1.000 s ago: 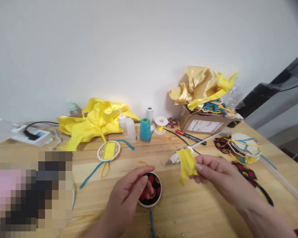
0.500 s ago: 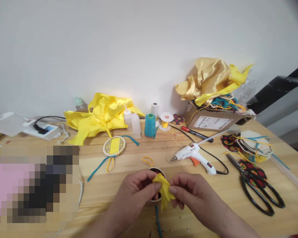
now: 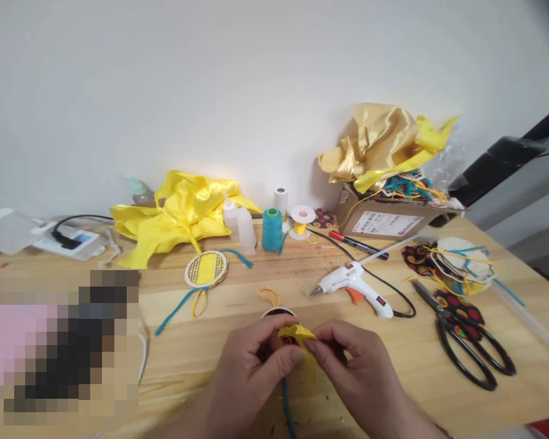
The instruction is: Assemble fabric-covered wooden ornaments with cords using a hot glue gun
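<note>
A small piece of yellow satin fabric [image 3: 298, 332] is pinched between my two hands, low in the middle of the view. My left hand [image 3: 260, 360] grips its left end between thumb and fingers. At the right end, my right hand [image 3: 354, 360] holds it the same way. Beneath them on the table lies a round wooden-rimmed ornament [image 3: 279, 312], mostly covered by my left hand. A yellow cord loop [image 3: 269, 297] sticks out from its far side, and a teal strip [image 3: 287, 408] runs toward me.
A white glue gun [image 3: 352, 283] and black-handled scissors [image 3: 457, 332] lie to the right. A finished-looking round ornament [image 3: 205, 270] and crumpled yellow satin [image 3: 174, 213] are left. Behind stand a teal thread cone [image 3: 272, 230], squeeze bottles [image 3: 246, 231] and a cardboard box [image 3: 384, 219].
The yellow fabric has been turned in my fingers and now shows a narrower, more edge-on strip. Both hands stay close together over the ornament. The whole view has shifted slightly.
</note>
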Motion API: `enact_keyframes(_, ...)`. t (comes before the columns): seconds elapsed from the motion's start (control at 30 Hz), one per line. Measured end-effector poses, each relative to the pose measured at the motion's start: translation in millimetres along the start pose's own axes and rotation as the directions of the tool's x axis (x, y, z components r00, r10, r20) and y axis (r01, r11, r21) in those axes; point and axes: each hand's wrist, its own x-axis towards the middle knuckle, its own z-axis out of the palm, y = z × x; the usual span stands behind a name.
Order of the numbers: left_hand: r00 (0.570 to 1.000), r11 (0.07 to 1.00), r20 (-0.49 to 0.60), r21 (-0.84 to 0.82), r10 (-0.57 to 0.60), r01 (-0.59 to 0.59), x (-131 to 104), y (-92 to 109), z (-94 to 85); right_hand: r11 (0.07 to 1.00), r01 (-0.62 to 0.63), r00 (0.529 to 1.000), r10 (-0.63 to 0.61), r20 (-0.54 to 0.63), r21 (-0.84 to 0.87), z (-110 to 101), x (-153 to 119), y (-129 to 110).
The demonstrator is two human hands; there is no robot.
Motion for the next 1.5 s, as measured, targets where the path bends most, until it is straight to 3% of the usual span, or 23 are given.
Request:
enact_keyframes(0.1,0.997,0.994,0.017,-0.079,-0.074,0.075,0.3,3.8,3.2,0.969,0.2,0.98,-0.201,0.011,-0.144,-0.8,-4.6,0.2)
enact_keyframes(0.2,0.985,0.966,-0.02,-0.198,-0.172,0.165,2.5,11.1,1.9,0.94,0.267,0.964,-0.26,0.06,-0.212,-15.5,-2.2,3.5)
enact_keyframes(0.3,0.978,0.953,-0.074,-0.251,-0.193,0.17,4.1,16.0,-2.7,0.879,0.186,0.953,-0.27,-0.137,-0.438,-45.0,10.5,17.6)
enact_keyframes(0.37,0.976,0.941,-0.092,-0.294,-0.2,0.165,4.1,15.6,-5.2,0.783,0.051,0.954,-0.221,-0.201,-0.62,-65.3,22.3,30.1)
enact_keyframes(0.5,0.975,0.908,-0.107,-0.395,-0.197,0.14,1.9,7.2,-7.2,0.654,-0.091,0.996,0.039,-0.086,-0.751,-86.5,42.0,45.5)
enact_keyframes(0.63,0.984,0.909,-0.102,-0.406,-0.148,0.095,1.0,0.6,-8.4,0.664,-0.115,0.985,0.173,0.002,-0.739,-87.8,49.9,46.0)
enact_keyframes(0.97,0.962,0.979,-0.243,-0.191,-0.123,0.077,6.8,2.6,-7.4,0.689,-0.126,0.975,0.22,0.04,-0.714,-95.0,47.3,45.5)
enact_keyframes(1.13,0.941,0.999,-0.338,-0.042,0.017,-0.033,8.6,7.5,-9.9,0.774,-0.142,0.987,0.156,-0.032,-0.617,-96.5,29.2,42.8)
enact_keyframes(1.33,0.932,1.0,-0.363,-0.02,0.013,-0.022,9.1,8.3,-10.3,0.91,-0.078,0.993,0.036,-0.111,-0.408,-87.1,15.8,34.4)
enact_keyframes(1.5,0.89,0.997,-0.45,0.006,0.069,-0.074,9.6,13.1,-13.6,0.969,-0.037,0.979,-0.014,-0.205,-0.244,-80.5,20.1,29.4)
